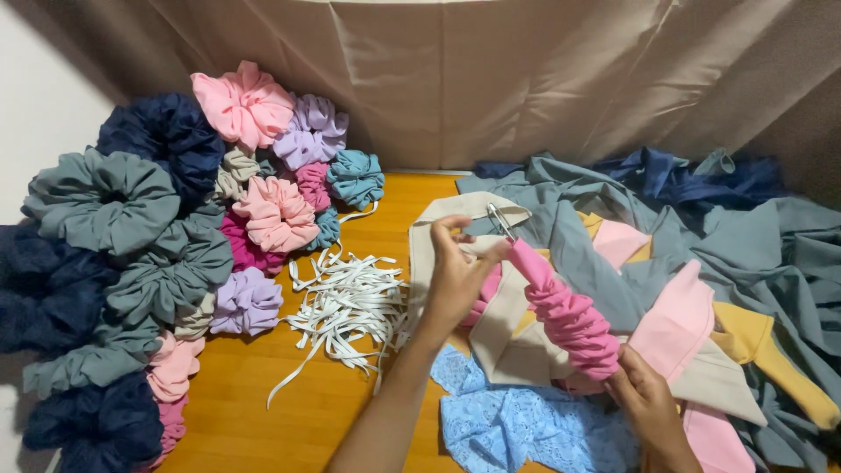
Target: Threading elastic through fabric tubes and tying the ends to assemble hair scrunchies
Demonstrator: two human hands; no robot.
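Note:
A pink fabric tube [568, 315], gathered into ruffles, stretches between my two hands above the cloth. My left hand [457, 273] pinches its upper end, where a metal safety pin [501, 222] sticks out. My right hand [646, 405] grips the bunched lower end of the tube near the bottom edge of the view.
A heap of white elastic strips [346, 307] lies on the wooden table [263, 412]. Many finished scrunchies [158, 254] in navy, grey, pink and lilac are piled at the left. Loose cloth pieces [701, 263] in grey-blue, pink, beige and yellow cover the right. A blue lace piece [508, 420] lies in front.

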